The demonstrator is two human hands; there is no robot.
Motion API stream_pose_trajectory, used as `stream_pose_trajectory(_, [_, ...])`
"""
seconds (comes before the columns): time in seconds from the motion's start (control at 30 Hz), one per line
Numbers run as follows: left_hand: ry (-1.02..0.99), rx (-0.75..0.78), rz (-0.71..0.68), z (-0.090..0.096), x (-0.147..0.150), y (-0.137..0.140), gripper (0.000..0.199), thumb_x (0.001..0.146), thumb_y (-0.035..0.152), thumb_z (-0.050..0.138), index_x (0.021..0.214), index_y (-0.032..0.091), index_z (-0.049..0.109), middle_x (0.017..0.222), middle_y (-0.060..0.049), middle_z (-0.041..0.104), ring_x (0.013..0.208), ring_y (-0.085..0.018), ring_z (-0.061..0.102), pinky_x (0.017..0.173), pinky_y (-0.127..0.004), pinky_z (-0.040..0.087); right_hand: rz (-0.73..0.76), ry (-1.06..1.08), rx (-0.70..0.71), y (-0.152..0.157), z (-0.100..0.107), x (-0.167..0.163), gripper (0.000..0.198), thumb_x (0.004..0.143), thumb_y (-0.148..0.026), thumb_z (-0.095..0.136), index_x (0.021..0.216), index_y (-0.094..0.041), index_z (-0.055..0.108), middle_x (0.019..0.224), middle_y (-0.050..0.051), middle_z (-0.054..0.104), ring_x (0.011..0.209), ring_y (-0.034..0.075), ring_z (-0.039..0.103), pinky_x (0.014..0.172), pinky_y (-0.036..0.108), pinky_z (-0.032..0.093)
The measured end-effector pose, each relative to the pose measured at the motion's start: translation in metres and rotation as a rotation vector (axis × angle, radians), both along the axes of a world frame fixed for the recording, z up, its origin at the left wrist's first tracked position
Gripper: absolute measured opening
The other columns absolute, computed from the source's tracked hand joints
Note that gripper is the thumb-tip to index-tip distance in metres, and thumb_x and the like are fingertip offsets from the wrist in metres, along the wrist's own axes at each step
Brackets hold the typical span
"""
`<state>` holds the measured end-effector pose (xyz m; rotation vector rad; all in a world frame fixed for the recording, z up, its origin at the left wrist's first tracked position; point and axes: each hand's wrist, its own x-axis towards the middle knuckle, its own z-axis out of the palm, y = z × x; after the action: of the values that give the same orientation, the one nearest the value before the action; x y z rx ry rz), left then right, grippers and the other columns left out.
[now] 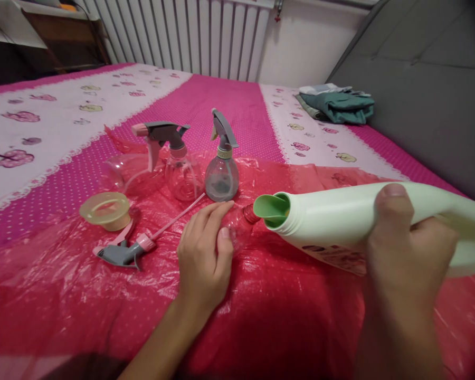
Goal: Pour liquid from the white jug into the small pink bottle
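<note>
My left hand point(206, 245) is closed around a clear plastic bottle point(240, 232) without its spray head, tilted with its neck toward the right. In my right hand point(404, 243) is a large pale green detergent bottle point(336, 211), tipped on its side by its handle. Its green pouring spout point(271, 207) reaches the small bottle's mouth; whether they touch, I cannot tell, and no liquid stream shows. Left of my left hand lies a grey and pink spray head point(122, 252) with its tube. Behind it sits a yellowish cup-like lid point(111, 211).
A pink-and-grey spray bottle point(180, 174) and a round spray bottle point(221, 177) holding some liquid stand behind my left hand. Red plastic sheeting point(142, 316) covers the near part of the bed. Folded clothes point(336, 103) lie by the grey headboard point(427, 79). A radiator point(182, 37) stands beyond.
</note>
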<state>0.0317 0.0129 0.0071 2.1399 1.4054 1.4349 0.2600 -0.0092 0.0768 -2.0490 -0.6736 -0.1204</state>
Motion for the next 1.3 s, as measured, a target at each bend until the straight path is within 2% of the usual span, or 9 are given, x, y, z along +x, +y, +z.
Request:
stream_pose_trajectory(0.17, [0.005,-0.002,0.004,-0.0001,-0.0001,-0.0004,0.04,0.112,0.027,0.038,0.139,0.02,0.067,0.136,-0.01,0.073,0.125,-0.028,0.068,0.107,-0.045,0.051,-0.017,0.007,0.0,0.0015,-0.0022,0.0014,0.079,0.07,-0.088,0.044,0.092,-0.017,0.068,0.089,0.015,0.067,0.091,0.034,0.064,0.078,0.045,0.043])
stream_pose_trajectory(0.43, [0.003,-0.002,0.002,-0.0007,-0.0001,-0.0005,0.04,0.112,0.026,0.039,0.139,0.02,0.067,0.136,-0.01,0.072,0.125,-0.027,0.067,0.107,-0.044,0.05,-0.007,-0.001,0.0,0.0018,-0.0003,-0.0004,0.071,0.069,-0.087,0.042,0.084,-0.02,0.061,0.081,0.012,0.061,0.083,0.029,0.06,0.074,0.043,0.039])
stream_pose_trajectory(0.67, [0.0,-0.001,-0.001,-0.0009,-0.0004,-0.0005,0.04,0.112,0.026,0.039,0.139,0.02,0.067,0.135,-0.01,0.073,0.125,-0.028,0.068,0.107,-0.045,0.051,0.0,0.005,0.004,0.0012,-0.001,0.0001,0.075,0.071,-0.086,0.044,0.091,-0.017,0.067,0.088,0.015,0.067,0.09,0.033,0.065,0.076,0.044,0.041])
stream_pose_trajectory(1.3, [0.004,-0.008,0.007,-0.0006,-0.0005,-0.0006,0.04,0.112,0.027,0.038,0.139,0.022,0.067,0.136,-0.01,0.073,0.125,-0.028,0.068,0.107,-0.046,0.052,-0.006,0.014,0.005,0.0019,-0.0003,0.0001,0.07,0.071,-0.086,0.046,0.085,-0.02,0.064,0.083,0.012,0.065,0.087,0.031,0.064,0.075,0.043,0.04])
